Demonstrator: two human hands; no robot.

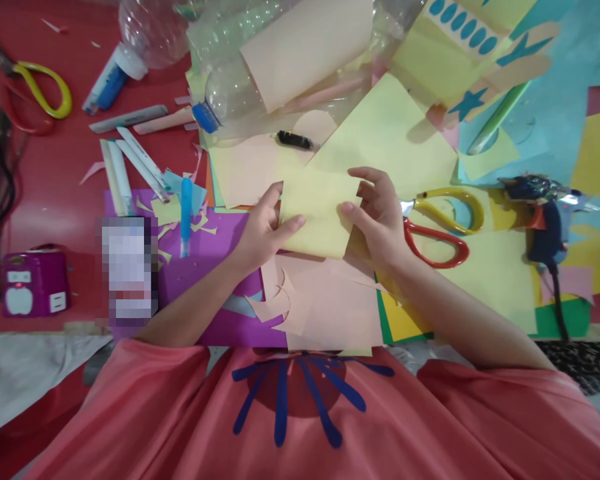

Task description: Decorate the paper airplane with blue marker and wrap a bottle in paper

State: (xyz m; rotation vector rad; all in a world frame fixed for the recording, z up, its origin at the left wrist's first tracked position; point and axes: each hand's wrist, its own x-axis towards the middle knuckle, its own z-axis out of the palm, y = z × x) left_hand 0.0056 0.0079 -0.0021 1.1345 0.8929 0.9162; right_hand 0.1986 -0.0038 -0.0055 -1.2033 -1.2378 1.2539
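Note:
A small yellow sheet of paper (316, 217) is held up between my two hands over the middle of the table. My left hand (273, 223) pinches its left edge, thumb on top and fingers beneath. On the right edge, the thumb of my right hand (377, 217) presses on the face of the sheet, with the other fingers curled, partly behind it. Just right of that hand lie scissors (443, 227) with one yellow and one red handle loop, their blades mostly hidden. Peach paper (335, 300) with cut curls lies below the sheet.
Clear plastic bottles (235, 100) lie at the back, near a black pen (294, 139). Several markers (130, 160), a phone (129, 270) and a purple box (35, 283) are on the left. A glue gun (550, 223) with a cord rests at right. Second scissors (43, 90) lie far left.

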